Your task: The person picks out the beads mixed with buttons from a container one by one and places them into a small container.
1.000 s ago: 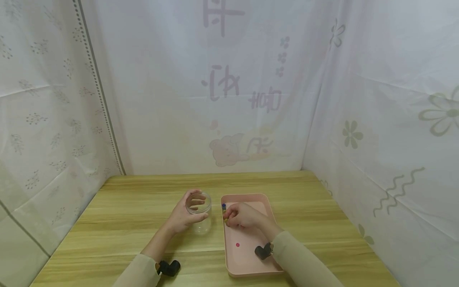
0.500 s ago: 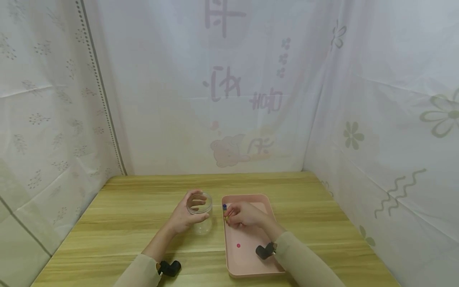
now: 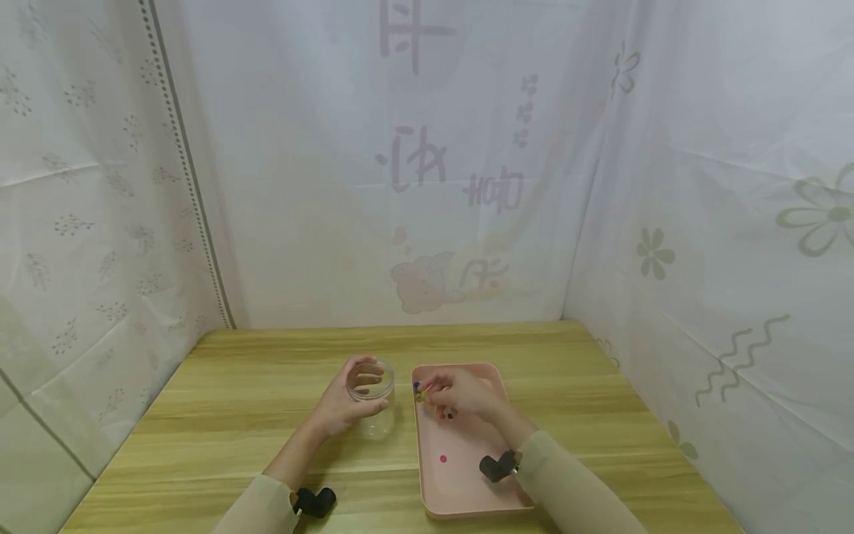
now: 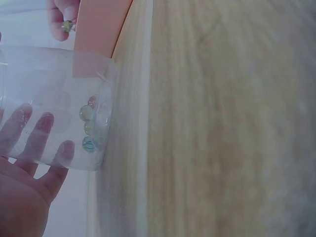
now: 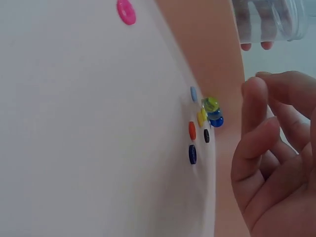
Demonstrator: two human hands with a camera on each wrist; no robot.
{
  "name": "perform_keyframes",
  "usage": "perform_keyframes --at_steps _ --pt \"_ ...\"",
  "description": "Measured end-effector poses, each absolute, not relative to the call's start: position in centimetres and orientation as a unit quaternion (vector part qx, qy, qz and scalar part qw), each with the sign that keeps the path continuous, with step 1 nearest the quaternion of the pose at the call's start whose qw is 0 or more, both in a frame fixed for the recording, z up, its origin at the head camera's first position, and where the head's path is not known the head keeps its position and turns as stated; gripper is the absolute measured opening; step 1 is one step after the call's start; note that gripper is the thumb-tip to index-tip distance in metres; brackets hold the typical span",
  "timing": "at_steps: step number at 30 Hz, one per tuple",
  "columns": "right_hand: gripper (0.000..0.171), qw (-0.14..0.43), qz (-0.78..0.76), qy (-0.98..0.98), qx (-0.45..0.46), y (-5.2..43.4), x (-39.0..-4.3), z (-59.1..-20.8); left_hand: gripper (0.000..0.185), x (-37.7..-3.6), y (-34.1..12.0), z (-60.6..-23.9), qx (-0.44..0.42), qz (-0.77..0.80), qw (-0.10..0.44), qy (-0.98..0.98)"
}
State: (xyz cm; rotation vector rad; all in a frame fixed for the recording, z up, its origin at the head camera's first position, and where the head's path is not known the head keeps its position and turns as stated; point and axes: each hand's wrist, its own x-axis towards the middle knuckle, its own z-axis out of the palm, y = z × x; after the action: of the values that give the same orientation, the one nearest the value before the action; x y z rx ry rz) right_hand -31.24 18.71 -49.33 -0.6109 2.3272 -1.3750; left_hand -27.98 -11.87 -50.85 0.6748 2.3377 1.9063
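Observation:
My left hand (image 3: 343, 400) grips a clear jar (image 3: 377, 426), which stands on the table. Several glass marbles (image 4: 86, 113) lie at its bottom in the left wrist view. Over the left side of the pink tray (image 3: 460, 504) is my right hand (image 3: 460, 393), thumb and fingertips drawn together. A small yellow-green marble (image 4: 68, 25) shows between its fingertips in the left wrist view; the right wrist view hides it. Below these fingers, more marbles (image 5: 215, 114), greenish yellow and blue, rest along the tray's side among several small coloured buttons (image 5: 192, 131).
A pink button (image 3: 443, 459) lies apart from the others in the tray. The wooden table (image 3: 267, 371) extends around jar and tray. Printed white cloth (image 3: 400, 222) hangs behind and on both sides. Each wrist carries a black camera (image 3: 315, 502).
My right hand has lifted slightly from the tray's left side and its fingers have turned, showing the yellow-green marble at the tips. The left hand and jar hold still.

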Motion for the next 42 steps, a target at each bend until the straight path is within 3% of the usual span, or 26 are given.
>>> perform_keyframes --at_steps 13,20,37,42 --pt "0.038 0.164 -0.550 0.803 -0.162 19.2 -30.9 -49.5 0.085 -27.9 -12.0 -51.1 0.221 0.615 0.029 0.757" --pt "0.033 0.149 -0.564 0.796 -0.162 19.3 -31.0 -49.5 0.084 -27.9 -12.0 -51.3 0.217 0.616 0.029 0.757" --pt "0.045 0.146 -0.572 0.789 -0.168 19.0 -30.8 -46.8 0.082 -27.9 -12.0 -51.2 0.218 0.614 0.026 0.758" --pt "0.041 0.143 -0.568 0.791 -0.175 18.7 -30.7 -45.9 0.083 -28.0 -11.9 -51.1 0.219 0.612 0.024 0.759"
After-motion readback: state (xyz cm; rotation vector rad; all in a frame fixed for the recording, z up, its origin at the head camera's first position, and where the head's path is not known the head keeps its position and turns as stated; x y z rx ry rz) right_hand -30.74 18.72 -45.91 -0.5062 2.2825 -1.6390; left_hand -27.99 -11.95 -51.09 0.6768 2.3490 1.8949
